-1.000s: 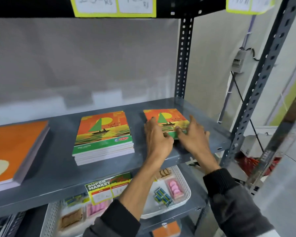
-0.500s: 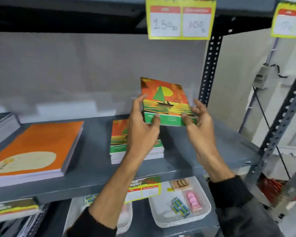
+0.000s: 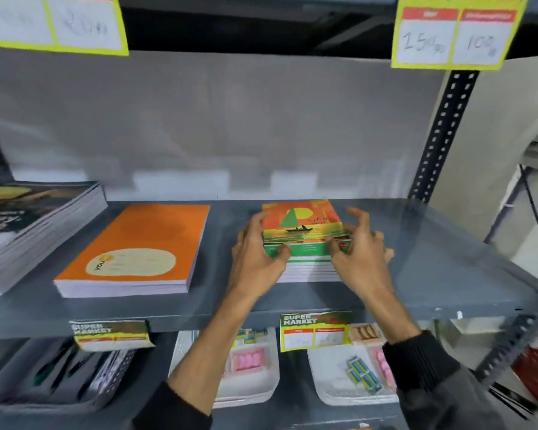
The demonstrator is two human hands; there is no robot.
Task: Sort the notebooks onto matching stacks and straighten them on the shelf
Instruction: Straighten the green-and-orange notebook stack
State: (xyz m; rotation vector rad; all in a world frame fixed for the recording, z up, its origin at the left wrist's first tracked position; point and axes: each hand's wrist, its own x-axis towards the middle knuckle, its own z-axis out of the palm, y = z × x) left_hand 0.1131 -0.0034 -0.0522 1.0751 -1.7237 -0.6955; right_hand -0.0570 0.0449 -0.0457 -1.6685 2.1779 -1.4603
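Note:
On the grey shelf (image 3: 441, 274), a sailboat notebook (image 3: 303, 223) with an orange and green cover lies on top of the matching stack (image 3: 308, 270). My left hand (image 3: 255, 259) grips the left side of this top notebook, thumb on its front edge. My right hand (image 3: 362, 259) is at the stack's right side with only the thumb on the cover and the fingers lifted and spread. A plain orange notebook stack (image 3: 143, 243) lies to the left. A dark-covered stack (image 3: 35, 221) sits at the far left.
A perforated steel post (image 3: 438, 135) stands at the back right. Price tags (image 3: 454, 35) hang from the shelf above. On the shelf below are white trays (image 3: 333, 389) of erasers and small packs, and a grey basket (image 3: 59, 383) of pens.
The sailboat notebook from the far right of the shelf was lifted, carried left and set down on the matching stack. My right fingers have come off it. My view has swung left.

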